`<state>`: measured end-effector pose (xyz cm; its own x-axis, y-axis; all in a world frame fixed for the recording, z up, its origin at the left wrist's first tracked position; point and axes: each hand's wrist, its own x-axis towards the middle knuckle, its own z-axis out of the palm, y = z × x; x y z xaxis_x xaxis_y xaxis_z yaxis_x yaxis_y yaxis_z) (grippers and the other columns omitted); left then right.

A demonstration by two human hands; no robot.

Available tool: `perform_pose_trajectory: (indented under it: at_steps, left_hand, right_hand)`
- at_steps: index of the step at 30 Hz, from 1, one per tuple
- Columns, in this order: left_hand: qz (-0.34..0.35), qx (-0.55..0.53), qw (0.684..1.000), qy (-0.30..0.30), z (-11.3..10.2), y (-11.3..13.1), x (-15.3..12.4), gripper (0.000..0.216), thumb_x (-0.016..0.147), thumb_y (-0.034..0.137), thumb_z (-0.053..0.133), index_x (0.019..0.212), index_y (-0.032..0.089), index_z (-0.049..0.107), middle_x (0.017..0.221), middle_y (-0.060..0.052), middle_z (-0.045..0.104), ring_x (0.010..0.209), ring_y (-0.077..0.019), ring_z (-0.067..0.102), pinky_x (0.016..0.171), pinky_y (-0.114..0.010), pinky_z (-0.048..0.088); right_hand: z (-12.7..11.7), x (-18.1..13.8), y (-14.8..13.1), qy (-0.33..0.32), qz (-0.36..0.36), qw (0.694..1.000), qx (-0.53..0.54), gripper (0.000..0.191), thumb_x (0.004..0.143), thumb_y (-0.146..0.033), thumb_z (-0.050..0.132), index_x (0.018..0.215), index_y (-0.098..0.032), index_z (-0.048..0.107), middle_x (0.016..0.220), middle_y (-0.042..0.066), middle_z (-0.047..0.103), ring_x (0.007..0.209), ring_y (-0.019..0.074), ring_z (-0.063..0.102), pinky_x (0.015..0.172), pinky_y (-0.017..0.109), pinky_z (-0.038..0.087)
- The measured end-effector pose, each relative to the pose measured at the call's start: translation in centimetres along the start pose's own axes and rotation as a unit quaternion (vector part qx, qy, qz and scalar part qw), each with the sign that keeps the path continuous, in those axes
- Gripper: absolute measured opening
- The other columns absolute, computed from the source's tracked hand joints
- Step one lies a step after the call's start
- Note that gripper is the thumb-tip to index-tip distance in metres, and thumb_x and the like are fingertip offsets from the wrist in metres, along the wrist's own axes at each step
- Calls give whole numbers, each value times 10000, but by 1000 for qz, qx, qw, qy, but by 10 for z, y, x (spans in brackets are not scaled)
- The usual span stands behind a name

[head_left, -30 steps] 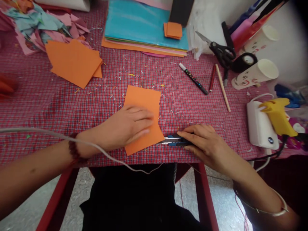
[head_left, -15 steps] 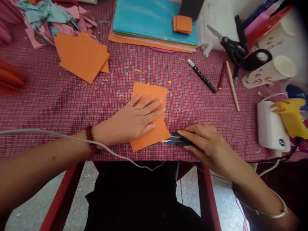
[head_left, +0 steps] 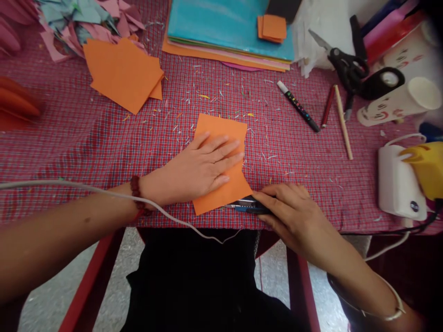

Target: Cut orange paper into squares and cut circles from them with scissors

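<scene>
My left hand lies flat with its fingers spread, pressing on a sheet of orange paper. The sheet has uneven, angled edges on its right side. At its lower right corner, my right hand is closed around a blue and black utility knife, lying low against the tablecloth. The knife's silvery tip points left along the paper's lower edge. Part of the tip and upper side is hidden by the paper, and the handle's rear by my fingers.
More orange sheets lie at left, beside pink and blue paper scraps. A blue-topped stack is behind. Scissors, a marker, a paper cup and a yellow glue gun are right. A white cable crosses my left forearm.
My right hand has shifted the utility knife slightly left relative to the orange paper, so its tip reaches farther along the lower edge. My left hand stays pressed on the sheet. The view has shifted a little.
</scene>
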<state>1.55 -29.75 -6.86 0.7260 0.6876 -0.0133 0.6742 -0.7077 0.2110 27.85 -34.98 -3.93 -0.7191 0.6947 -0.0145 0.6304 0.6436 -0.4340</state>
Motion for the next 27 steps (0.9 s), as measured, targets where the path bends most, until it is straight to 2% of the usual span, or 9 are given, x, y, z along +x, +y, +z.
perform_pose_trajectory:
  at_steps: [5, 12, 19, 27]
  left_hand:
    - [-1, -4, 1000, -7, -1, 1, 0, 525, 991, 355, 352, 1497, 221, 311, 1592, -47, 281, 1463, -258, 221, 1176, -472, 129]
    - [-3, -7, 1000, 5, -1, 1, 0, 520, 990, 357, 355, 1492, 225, 322, 1589, -50, 289, 1456, -262, 240, 1173, -486, 138]
    - [5, -1, 1000, 18, 1, 0, -1, 516, 993, 360, 350, 1488, 217, 328, 1587, -46, 295, 1457, -260, 237, 1169, -486, 154]
    - [6, -5, 1000, 25, 2, 0, -1, 523, 988, 357, 362, 1490, 216, 324, 1580, -54, 309, 1453, -265, 246, 1165, -498, 163]
  right_hand:
    - [1, -9, 1, 2, 16, 1000, 6, 313, 965, -225, 511, 1271, -180, 553, 1084, 113, 617, 958, 256, 559, 778, 405, 429]
    - [7, 8, -12, 3, -10, 1000, -9, 277, 964, -205, 513, 1228, -144, 570, 1068, 119, 610, 930, 252, 540, 793, 405, 429]
    - [6, -3, -12, -14, 5, 1000, -6, 322, 970, -227, 521, 1284, -159, 527, 1115, 119, 604, 965, 250, 539, 808, 398, 428]
    - [12, 12, -25, -8, -14, 1000, 9, 299, 957, -200, 539, 1247, -131, 540, 1092, 119, 604, 951, 250, 534, 806, 408, 435]
